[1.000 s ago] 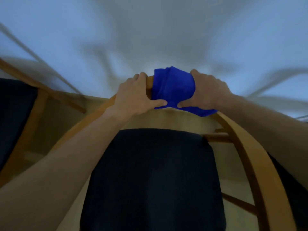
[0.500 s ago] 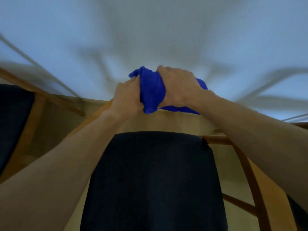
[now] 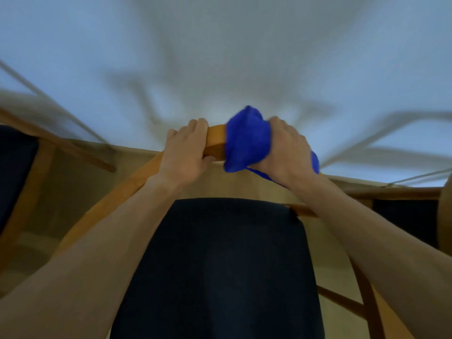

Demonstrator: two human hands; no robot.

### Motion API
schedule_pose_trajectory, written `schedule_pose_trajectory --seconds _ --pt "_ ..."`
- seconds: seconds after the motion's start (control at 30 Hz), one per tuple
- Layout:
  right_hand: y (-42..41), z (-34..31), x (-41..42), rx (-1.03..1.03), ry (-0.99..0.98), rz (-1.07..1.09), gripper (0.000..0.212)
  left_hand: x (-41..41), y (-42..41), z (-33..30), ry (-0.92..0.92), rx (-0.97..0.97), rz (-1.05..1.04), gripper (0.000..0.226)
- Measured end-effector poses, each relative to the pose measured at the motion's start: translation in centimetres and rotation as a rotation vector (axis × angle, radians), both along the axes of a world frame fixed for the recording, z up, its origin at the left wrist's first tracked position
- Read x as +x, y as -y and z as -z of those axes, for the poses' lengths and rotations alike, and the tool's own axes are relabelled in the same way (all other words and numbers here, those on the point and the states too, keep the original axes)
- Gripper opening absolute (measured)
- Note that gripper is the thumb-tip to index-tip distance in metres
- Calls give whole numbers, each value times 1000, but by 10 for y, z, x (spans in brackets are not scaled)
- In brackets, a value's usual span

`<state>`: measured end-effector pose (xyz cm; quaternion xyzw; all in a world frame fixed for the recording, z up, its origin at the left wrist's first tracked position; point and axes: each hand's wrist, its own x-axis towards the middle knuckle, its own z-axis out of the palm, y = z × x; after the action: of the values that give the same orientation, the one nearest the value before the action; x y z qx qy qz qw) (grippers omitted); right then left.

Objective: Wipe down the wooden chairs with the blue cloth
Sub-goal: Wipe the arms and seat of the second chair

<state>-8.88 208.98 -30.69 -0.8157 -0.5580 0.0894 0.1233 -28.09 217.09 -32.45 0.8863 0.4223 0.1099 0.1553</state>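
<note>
Your left hand point(image 3: 186, 152) curls round rail point(image 3: 215, 143), frame centre, steadying chair. Your right hand point(image 3: 286, 148) clamps cloth point(image 3: 247, 140) round rail, wiping all faces at once.

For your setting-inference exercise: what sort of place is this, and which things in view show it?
Probably a dining area indoors. A wooden chair with a dark seat cushion is being wiped with a blue cloth, with another similar chair alongside on a pale floor.

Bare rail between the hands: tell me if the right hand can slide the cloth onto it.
Probably yes: the right hand wraps the cloth round the rail right beside that bare stretch.
</note>
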Motion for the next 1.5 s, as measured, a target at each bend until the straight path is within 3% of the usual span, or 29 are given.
schedule_pose_trajectory --seconds 0.07,0.17,0.33,0.43,0.5,0.6,0.67,0.77,0.9,1.0,1.1,1.2,1.37,1.43,1.5 --pt "-34 -2 -35 23 253 -210 51 0 -3 0 24 -1 19 32" --pt "-45 -6 -44 -12 284 -378 63 -1 -7 -1 -14 0 59 27" --pt "4 5 -2 95 -50 -73 77 -5 -9 3 -13 4 47 44" --pt "45 9 28 -50 -202 179 76 -2 -6 2 -27 44 58 49" --pt "60 8 33 -153 -189 274 72 -2 -5 2 -29 53 50 49" --pt "25 4 5 -84 57 220 59 -2 -4 1 -26 37 26 48" --pt "-10 -1 -33 9 201 3 63 1 -3 -1 -37 26 27 35" --pt "-39 -8 -59 43 194 -245 70 0 -2 -3 -65 31 43 17" --pt "0 3 -8 55 35 -62 72 1 -2 -7 -44 -24 19 42" --pt "59 16 41 -148 -135 194 67 4 5 -11 -132 -4 -19 53" --pt "112 20 64 -340 -4 342 59 26 17 -17 -258 140 -18 71" --pt "89 23 44 -354 45 455 54 67 24 -28 -361 159 71 79" --pt "21 13 10 20 -25 122 53 97 28 -35 -519 184 160 66" --pt "44 15 31 -11 -73 107 54 95 27 -35 -502 177 171 66" --pt "87 24 58 -144 -43 224 50 96 25 -34 -476 166 187 62"
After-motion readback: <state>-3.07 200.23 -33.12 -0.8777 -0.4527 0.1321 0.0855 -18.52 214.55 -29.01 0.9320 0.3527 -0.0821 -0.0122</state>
